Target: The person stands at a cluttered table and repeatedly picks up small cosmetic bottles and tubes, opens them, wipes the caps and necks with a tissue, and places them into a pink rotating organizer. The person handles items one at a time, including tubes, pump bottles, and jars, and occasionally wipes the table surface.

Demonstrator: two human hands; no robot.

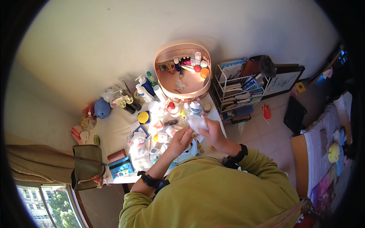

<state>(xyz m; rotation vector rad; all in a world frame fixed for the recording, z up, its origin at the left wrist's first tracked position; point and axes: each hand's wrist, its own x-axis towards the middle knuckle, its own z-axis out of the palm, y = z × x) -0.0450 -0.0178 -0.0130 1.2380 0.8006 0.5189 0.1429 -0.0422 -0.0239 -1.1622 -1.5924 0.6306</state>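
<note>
A crumpled white tissue or thin cloth [196,122] is held above the near right part of the table. My right hand [213,133] is closed around its right side, with the thumb pressed down. At its lower left edge, the fingers of my left hand [181,140] are pinched together. What lies between those fingers is too small and hidden to make out. Just beyond the hands stand a clear bottle with a red pump top [173,109] and a white-and-blue container [195,107]. A small dark bottle [171,122] lies left of the tissue.
A pink open case [182,92] holding cosmetics stands at the table's back. Pump bottles [145,91] stand left of it. Packets and a round yellow lid [143,117] crowd the middle. A blue pouch [121,167] and an olive bag [88,163] sit left; a white book rack [237,89] stands right.
</note>
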